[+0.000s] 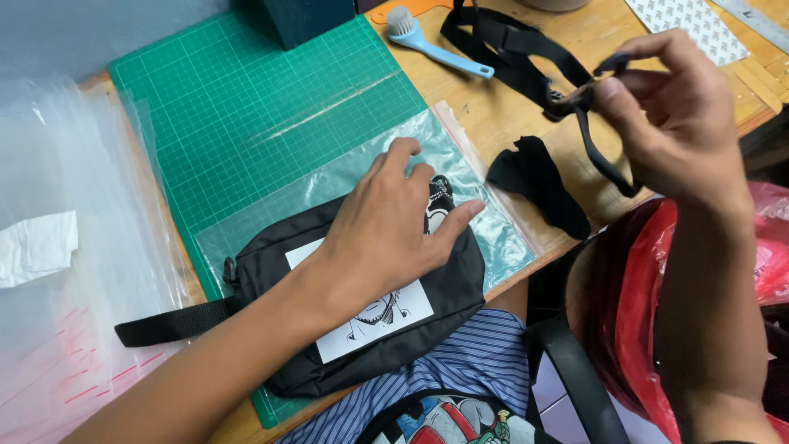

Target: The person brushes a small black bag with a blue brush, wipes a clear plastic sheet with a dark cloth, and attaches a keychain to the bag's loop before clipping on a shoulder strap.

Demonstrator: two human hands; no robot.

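A black pouch bag with a white printed patch lies on a clear zip plastic bag over a green cutting mat. My left hand rests flat on top of the pouch, fingers spread. My right hand is raised at the right, pinching a black strap near its buckle. The strap trails back across the wooden table.
A light blue brush lies at the back. A crumpled black cloth piece sits right of the plastic bag. Clear plastic bags with white paper pile at the left. A red plastic bag is at the lower right.
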